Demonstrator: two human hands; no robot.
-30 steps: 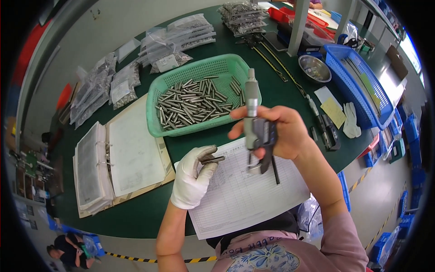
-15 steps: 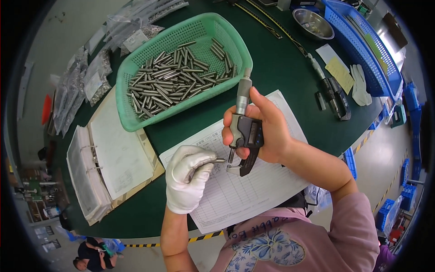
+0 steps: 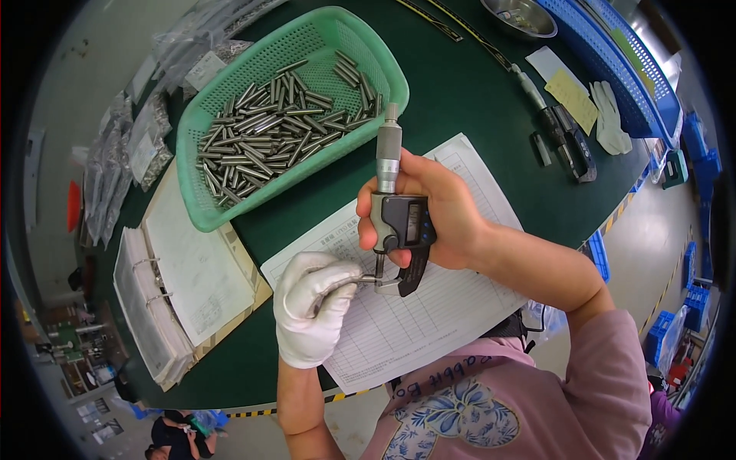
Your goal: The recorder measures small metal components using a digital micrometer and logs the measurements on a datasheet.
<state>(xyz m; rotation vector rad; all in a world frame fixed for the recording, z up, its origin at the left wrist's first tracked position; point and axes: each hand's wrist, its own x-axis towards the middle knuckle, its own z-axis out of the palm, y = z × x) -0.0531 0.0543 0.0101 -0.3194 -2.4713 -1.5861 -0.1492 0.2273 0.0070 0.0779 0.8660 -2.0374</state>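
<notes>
My left hand (image 3: 313, 310), in a white glove, pinches a small steel pin (image 3: 368, 279) between thumb and fingers. The pin's free end lies between the measuring faces of a digital micrometer (image 3: 399, 222). My bare right hand (image 3: 448, 211) is wrapped round the micrometer's frame, its thumb up beside the thimble. The micrometer stands upright with its small display facing me. Beneath both hands lies a printed form sheet (image 3: 429, 330). Beyond them, a green perforated basket (image 3: 307, 172) holds many similar steel pins (image 3: 264, 138).
An open ring binder (image 3: 199, 268) lies at left, with bagged parts (image 3: 149, 142) behind it. At right are a second micrometer (image 3: 567, 142), a white glove (image 3: 609, 123), yellow paper (image 3: 571, 106), a blue basket (image 3: 629, 84) and a metal bowl (image 3: 521, 17). Another person (image 3: 180, 437) is at lower left.
The pin's end has moved in between the micrometer's measuring faces; before, it was just left of them. The display now faces me more. The whole view has shifted slightly.
</notes>
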